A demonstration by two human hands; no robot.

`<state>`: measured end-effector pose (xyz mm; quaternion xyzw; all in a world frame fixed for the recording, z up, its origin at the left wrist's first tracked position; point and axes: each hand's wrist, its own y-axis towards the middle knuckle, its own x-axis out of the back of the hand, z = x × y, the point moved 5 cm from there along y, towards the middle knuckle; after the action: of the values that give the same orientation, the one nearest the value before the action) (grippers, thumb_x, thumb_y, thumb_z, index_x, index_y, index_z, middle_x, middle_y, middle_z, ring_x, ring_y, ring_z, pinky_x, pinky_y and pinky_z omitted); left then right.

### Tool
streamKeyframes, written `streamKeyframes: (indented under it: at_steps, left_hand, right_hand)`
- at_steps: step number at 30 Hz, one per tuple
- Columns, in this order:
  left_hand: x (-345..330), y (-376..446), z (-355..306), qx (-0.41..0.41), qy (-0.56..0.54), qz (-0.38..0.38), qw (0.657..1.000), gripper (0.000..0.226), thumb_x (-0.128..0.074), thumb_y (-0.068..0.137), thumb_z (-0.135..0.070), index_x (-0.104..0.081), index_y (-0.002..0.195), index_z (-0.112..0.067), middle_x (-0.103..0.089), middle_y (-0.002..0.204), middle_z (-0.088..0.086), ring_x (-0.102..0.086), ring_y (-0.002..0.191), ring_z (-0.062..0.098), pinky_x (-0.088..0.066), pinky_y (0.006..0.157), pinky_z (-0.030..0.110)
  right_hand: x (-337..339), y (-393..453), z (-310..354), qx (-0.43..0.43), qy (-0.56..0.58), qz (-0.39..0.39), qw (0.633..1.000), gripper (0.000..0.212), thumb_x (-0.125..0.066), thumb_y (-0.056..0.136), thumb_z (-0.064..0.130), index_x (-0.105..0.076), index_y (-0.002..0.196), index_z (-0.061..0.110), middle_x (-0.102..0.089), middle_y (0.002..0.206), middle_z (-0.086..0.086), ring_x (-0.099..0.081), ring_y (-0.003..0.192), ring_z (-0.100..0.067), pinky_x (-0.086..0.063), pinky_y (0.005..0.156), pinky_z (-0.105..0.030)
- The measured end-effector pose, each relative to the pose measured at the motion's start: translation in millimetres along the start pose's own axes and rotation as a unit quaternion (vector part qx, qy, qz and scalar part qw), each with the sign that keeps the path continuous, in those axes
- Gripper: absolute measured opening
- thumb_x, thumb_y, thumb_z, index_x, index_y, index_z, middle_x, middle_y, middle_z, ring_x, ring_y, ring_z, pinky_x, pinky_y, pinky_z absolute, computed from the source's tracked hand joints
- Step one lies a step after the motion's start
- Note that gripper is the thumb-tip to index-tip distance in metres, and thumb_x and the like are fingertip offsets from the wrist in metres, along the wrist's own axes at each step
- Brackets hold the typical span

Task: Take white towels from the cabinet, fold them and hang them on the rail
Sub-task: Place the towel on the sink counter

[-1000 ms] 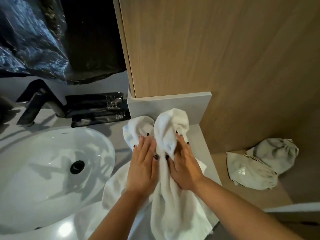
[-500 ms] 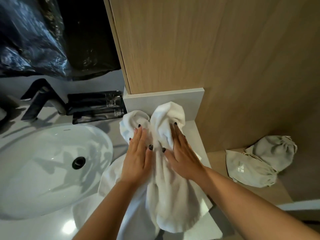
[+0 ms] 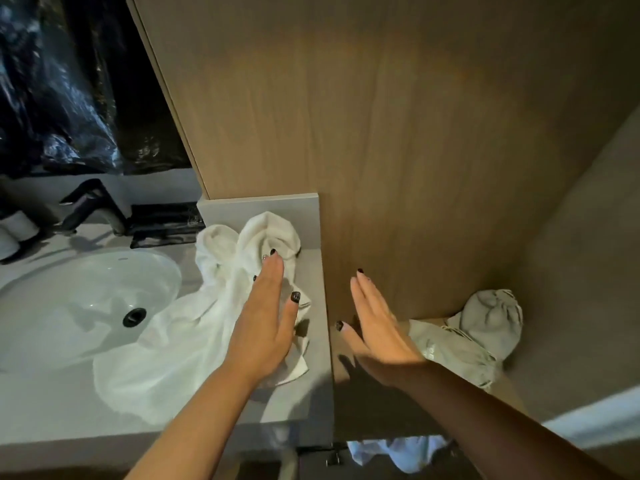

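A crumpled white towel (image 3: 180, 337) lies spread on the grey counter (image 3: 311, 282) beside the sink, its far end bunched against the counter's back ledge. My left hand (image 3: 266, 323) hovers over or rests on its right part, fingers straight. My right hand (image 3: 375, 327) is off the towel, held flat on edge to the right of the counter's side, in front of the wooden cabinet wall (image 3: 398, 133); it holds nothing. Another white cloth (image 3: 394, 452) shows below the counter edge at the bottom.
A white sink basin (image 3: 69, 299) with a black drain fills the left. A black faucet (image 3: 90, 206) and black packets (image 3: 162, 223) stand behind it. Two grey drawstring bags (image 3: 481, 327) lie on a wooden shelf at the right.
Both hands were pressing the bunched towel. The towel now lies flatter on the counter, my right hand has lifted off and moved right, and the view has shifted right and darkened.
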<state>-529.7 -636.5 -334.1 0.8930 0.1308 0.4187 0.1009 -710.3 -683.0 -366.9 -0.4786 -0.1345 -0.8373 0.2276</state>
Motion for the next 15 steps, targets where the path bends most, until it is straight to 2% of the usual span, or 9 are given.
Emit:
streamKeyframes:
  at_steps: [3, 6, 10, 15]
  left_hand:
    - [-23, -21, -47, -0.018, 0.011, 0.003, 1.000, 0.063, -0.027, 0.101, -0.048, -0.006, 0.157, -0.027, 0.000, 0.159, -0.019, -0.001, 0.148, -0.004, 0.001, 0.114, 0.007]
    - [-47, -39, -93, -0.035, -0.007, 0.017, 0.999, 0.063, -0.029, 0.098, -0.045, -0.006, 0.154, -0.028, 0.000, 0.157, -0.021, 0.001, 0.147, -0.006, 0.000, 0.114, 0.006]
    - [-77, -59, -145, -0.056, -0.022, 0.037, 0.997, 0.064, -0.032, 0.099, -0.040, -0.010, 0.156, -0.021, -0.005, 0.160, -0.014, 0.000, 0.148, -0.003, -0.003, 0.117, 0.011]
    - [-106, -80, -176, -0.064, -0.033, 0.068, 0.995, 0.059, -0.036, 0.104, -0.035, -0.006, 0.154, -0.027, -0.001, 0.156, -0.022, 0.003, 0.146, -0.008, -0.003, 0.116, 0.009]
  right_hand:
    - [35, -45, -24, 0.021, -0.011, 0.010, 1.000, 0.073, -0.036, 0.103, 0.041, 0.011, 0.154, 0.021, 0.026, 0.156, 0.011, 0.021, 0.145, -0.007, 0.002, 0.121, -0.031]
    - [62, -85, -55, 0.032, -0.030, -0.006, 0.999, 0.071, -0.034, 0.103, 0.042, 0.009, 0.155, 0.018, 0.025, 0.156, 0.011, 0.023, 0.145, -0.005, 0.006, 0.118, -0.025]
    - [86, -130, -94, 0.010, -0.037, -0.005, 0.999, 0.069, -0.035, 0.104, 0.040, 0.006, 0.155, 0.017, 0.019, 0.161, 0.007, 0.022, 0.145, -0.005, 0.005, 0.118, -0.024]
    - [96, -171, -135, -0.031, -0.041, -0.024, 0.998, 0.067, -0.037, 0.103, 0.037, -0.001, 0.155, 0.015, 0.012, 0.162, 0.006, 0.018, 0.147, -0.008, 0.005, 0.117, -0.021]
